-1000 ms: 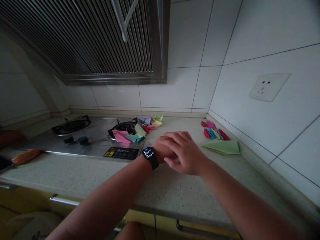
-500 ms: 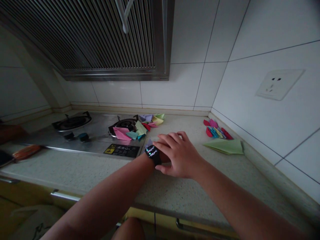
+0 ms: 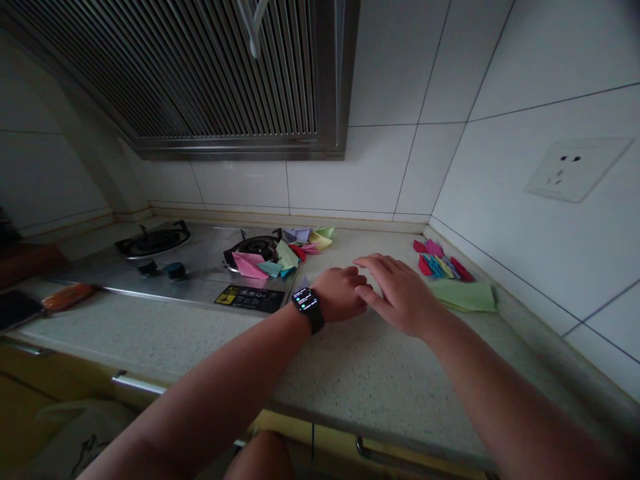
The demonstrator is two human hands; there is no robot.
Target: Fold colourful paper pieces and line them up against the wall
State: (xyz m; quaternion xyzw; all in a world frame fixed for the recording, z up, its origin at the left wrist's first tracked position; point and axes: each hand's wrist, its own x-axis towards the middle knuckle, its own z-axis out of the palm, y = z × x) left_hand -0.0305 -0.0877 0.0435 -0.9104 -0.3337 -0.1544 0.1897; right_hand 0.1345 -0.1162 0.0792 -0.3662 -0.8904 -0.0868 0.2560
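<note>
My left hand point(image 3: 341, 294) hovers over the counter with its fingers curled into a loose fist; nothing shows in it. A black smartwatch point(image 3: 305, 300) with a lit screen is strapped to that wrist. My right hand point(image 3: 397, 293) is just right of the left one, fingers extended and holding nothing, its thumb near the left knuckles. Behind the hands, pink folded paper point(image 3: 250, 265) and several other coloured paper pieces lie partly on the right burner. A light purple piece beside the left hand is mostly hidden. Beyond the right hand lies a green folded paper point(image 3: 467, 295).
Small red, blue and yellow paper pieces point(image 3: 437, 265) lie by the right wall. A gas stove point(image 3: 200, 287) is set in the speckled counter point(image 3: 380, 387), under a range hood point(image 3: 240, 150). At the far left lie a dark flat object point(image 3: 19, 310) and an orange item point(image 3: 69, 297).
My right hand has left the smartwatch and moved right, uncovering the left hand. The whole view has shifted slightly, with the scene now farther right.
</note>
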